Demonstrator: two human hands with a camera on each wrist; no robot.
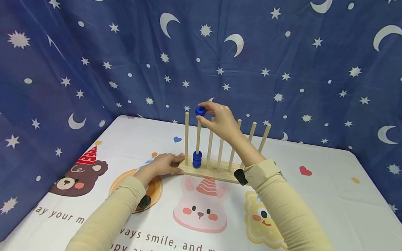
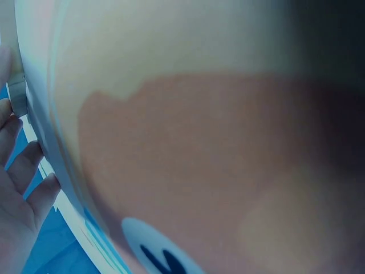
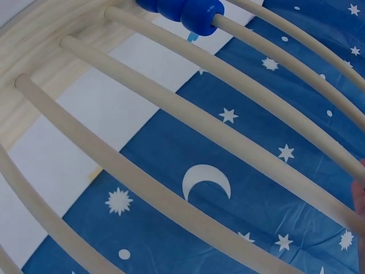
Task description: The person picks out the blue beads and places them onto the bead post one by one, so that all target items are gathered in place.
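A wooden stand with several upright rods has its base (image 1: 211,170) on the table. Thumb and index finger of my right hand (image 1: 221,121) pinch a blue bead (image 1: 200,110) at the top of the second rod from the left. Lower on that rod sits a short stack of blue beads (image 1: 196,160), also seen in the right wrist view as blue beads (image 3: 199,14). My left hand (image 1: 163,164) holds the base's left end, thumb at the front. In the left wrist view, the fingers of the left hand (image 2: 23,194) show at the left edge.
A white tablecloth (image 1: 323,200) with printed cartoon animals and lettering covers the table. Behind and at the left hangs a blue curtain (image 1: 200,49) with moons and stars. The other wooden rods (image 3: 171,103) stand close beside the right forearm.
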